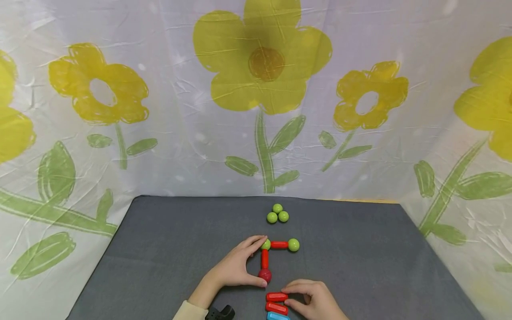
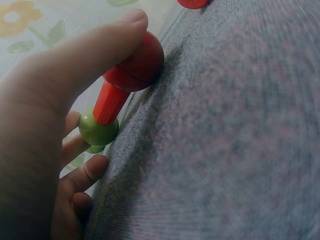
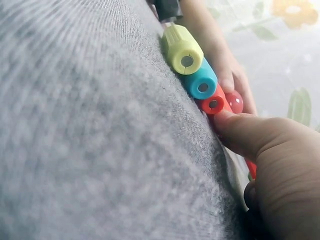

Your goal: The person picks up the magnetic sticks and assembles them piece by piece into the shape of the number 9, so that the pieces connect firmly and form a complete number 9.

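Note:
An L-shaped piece lies on the table: a red ball point(image 1: 265, 275), a red rod point(image 1: 265, 259), a green ball point(image 1: 266, 244) at the corner, another red rod point(image 1: 279, 245) and an end green ball point(image 1: 294, 245). My left hand point(image 1: 234, 266) holds the piece's left side, thumb on the red ball and fingertips at the corner ball. With thumb and finger, my right hand point(image 1: 316, 298) pinches the right end of the upper loose red rod point(image 1: 275, 297). Just below lie a second red rod point(image 1: 276, 308) and a blue rod point(image 1: 278, 316). A yellow-green rod point(image 3: 183, 52) follows in the right wrist view.
Three loose green balls point(image 1: 277, 216) sit together farther back on the dark grey tabletop point(image 1: 180, 231). A flower-printed sheet point(image 1: 172, 133) hangs behind and beside the table. A black wrist device point(image 1: 221, 313) shows by the left sleeve point(image 1: 190, 312).

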